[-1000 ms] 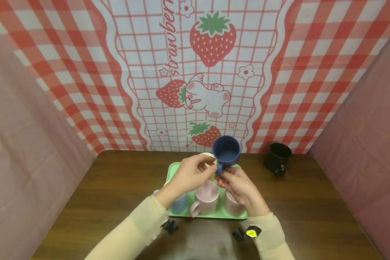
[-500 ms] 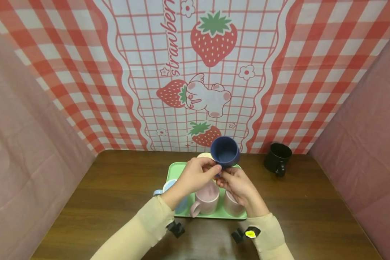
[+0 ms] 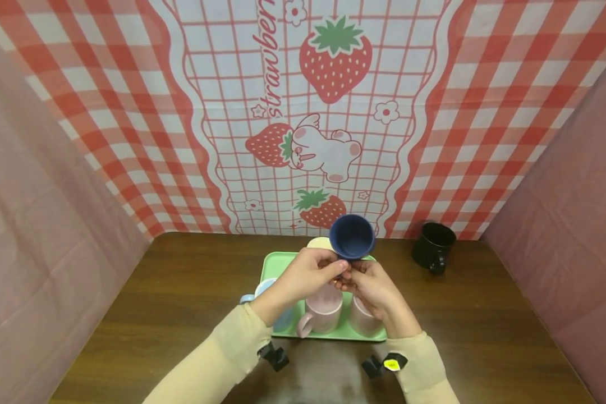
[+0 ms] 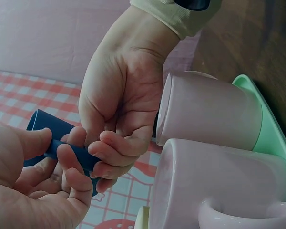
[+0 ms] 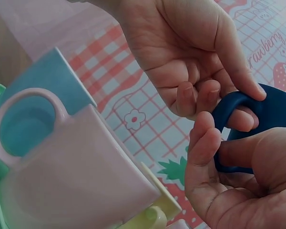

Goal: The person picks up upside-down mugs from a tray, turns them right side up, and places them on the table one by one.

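Observation:
A dark blue mug is held up above the back of the green tray, its opening facing the head camera. My left hand pinches its handle with thumb and fingers. From the other side, my right hand grips the handle too, fingers hooked in its loop. The hands meet at the handle, which they mostly hide in the head view. Below them on the tray are a pink mug, a second pink mug, a light blue mug and a pale yellow mug, partly covered.
A black mug stands on the brown table at the back right. Behind the table hangs a checked strawberry-print cloth. Pink cloth walls close off both sides.
My left hand has shifted slightly right, its fingers now meeting the right hand's at the handle. The mug's handle, visible earlier, has become hidden behind fingers. The light blue mug shows more.

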`<act>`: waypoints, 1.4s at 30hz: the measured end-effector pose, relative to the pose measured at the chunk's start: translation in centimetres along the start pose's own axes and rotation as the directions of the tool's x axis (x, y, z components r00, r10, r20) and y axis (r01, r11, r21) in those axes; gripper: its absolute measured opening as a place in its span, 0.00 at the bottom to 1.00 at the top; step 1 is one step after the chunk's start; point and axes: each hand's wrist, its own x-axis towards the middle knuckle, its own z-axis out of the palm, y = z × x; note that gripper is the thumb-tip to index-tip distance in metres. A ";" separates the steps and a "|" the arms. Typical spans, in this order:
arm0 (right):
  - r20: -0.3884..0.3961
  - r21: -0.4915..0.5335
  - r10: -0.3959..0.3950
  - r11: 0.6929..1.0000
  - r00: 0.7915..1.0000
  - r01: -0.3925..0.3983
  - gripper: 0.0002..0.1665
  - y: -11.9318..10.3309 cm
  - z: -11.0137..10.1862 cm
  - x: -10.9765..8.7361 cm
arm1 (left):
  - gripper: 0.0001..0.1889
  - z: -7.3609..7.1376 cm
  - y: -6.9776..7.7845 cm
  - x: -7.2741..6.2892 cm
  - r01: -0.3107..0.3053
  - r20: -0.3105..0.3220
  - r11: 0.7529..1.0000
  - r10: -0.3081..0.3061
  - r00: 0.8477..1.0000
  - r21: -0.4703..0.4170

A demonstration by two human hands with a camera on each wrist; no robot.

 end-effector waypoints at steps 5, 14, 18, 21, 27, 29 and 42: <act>0.019 -0.032 -0.005 0.999 1.000 0.006 0.09 -0.2 0.0 -0.3 | 0.11 0.0 -0.1 -0.1 0.003 -0.009 0.999 -0.004 1.000 -0.036; 0.059 -0.412 -0.135 0.899 0.989 0.147 0.16 -1.3 -0.9 -1.3 | 0.11 -0.5 -0.4 -0.5 -0.040 -0.088 0.999 0.041 0.995 0.015; 0.087 -0.735 -0.269 0.633 0.959 0.244 0.13 -2.4 -2.0 -2.0 | 0.11 -1.2 -0.3 -0.7 -0.021 -0.100 1.000 0.022 0.995 0.012; 0.156 -0.865 -0.337 0.406 0.928 0.293 0.17 -2.9 -3.1 -2.7 | 0.11 -2.0 -0.4 -0.8 -0.010 -0.116 0.999 0.014 0.993 0.036; 0.274 -0.919 -0.296 0.199 0.915 0.339 0.34 -2.4 -5.0 -3.9 | 0.11 -4.2 -1.1 -1.1 0.027 -0.166 0.996 -0.012 0.986 0.089; 0.294 -0.920 -0.281 0.175 0.914 0.350 0.37 -1.9 -5.4 -4.1 | 0.11 -5.1 -1.3 -1.2 0.047 -0.183 0.994 -0.028 0.983 0.098; 0.307 -0.899 -0.351 0.198 0.885 0.390 0.38 0.3 -6.4 -5.1 | 0.12 -11.1 -4.3 -2.9 0.169 -0.336 0.981 -0.127 0.933 0.097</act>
